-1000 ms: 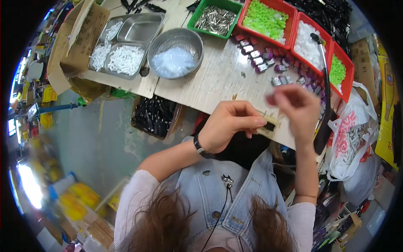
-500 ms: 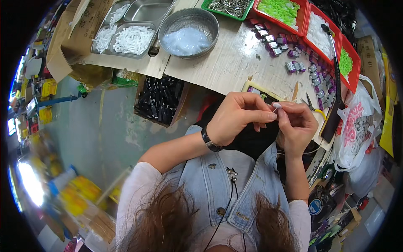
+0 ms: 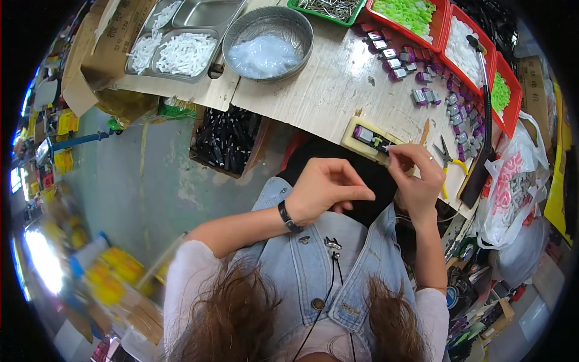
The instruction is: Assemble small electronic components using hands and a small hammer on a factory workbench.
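The hands, joined over a tiny white piece half a second ago, are now parted. The right hand is brought to the right end of the cream block, where a purple-and-silver motor is seated. The left hand is lowered, its fingertips drawn together. Whether anything is pinched by either cannot be told; work seems to be shifted to the block

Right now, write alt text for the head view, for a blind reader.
A person's right hand reaches to the end of a cream block holding a purple-and-silver part at a wooden table's edge, the left hand poised nearby. Around are more purple parts, a yellow-handled tool, a metal bowl and red bins of small pieces.
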A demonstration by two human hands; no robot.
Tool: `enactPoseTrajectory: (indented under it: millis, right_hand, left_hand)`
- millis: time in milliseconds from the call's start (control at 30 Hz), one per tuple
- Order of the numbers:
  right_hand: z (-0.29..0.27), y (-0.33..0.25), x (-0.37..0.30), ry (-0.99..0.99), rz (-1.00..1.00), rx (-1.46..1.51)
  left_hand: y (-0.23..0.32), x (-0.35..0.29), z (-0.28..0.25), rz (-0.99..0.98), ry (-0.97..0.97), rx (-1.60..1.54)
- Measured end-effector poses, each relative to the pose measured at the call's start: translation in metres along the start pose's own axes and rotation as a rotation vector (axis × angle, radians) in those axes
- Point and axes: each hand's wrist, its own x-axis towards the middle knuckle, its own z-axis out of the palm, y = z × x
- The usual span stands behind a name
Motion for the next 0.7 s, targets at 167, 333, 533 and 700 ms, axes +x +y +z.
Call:
enactPoseTrajectory:
  millis: [167, 333, 533, 700]
  right_hand:
    - [0.005, 0.006, 0.003, -0.030, 0.030, -0.022]
    - [-0.003, 0.003, 0.008, -0.140, 0.082, -0.029]
    - [-0.049, 0.014, 0.043, 0.109, 0.247, -0.011]
    - [-0.216, 0.157, 0.108, 0.361, 0.220, -0.607]
  left_hand:
    - [-0.006, 0.008, -0.009, 0.662, 0.073, 0.359]
    - [0.008, 0.032, -0.012, 1.231, 0.057, 0.891]
    - [0.017, 0.029, -0.012, 1.081, 0.042, 0.828]
    - [0.019, 0.018, -0.004, 0.817, 0.095, 0.533]
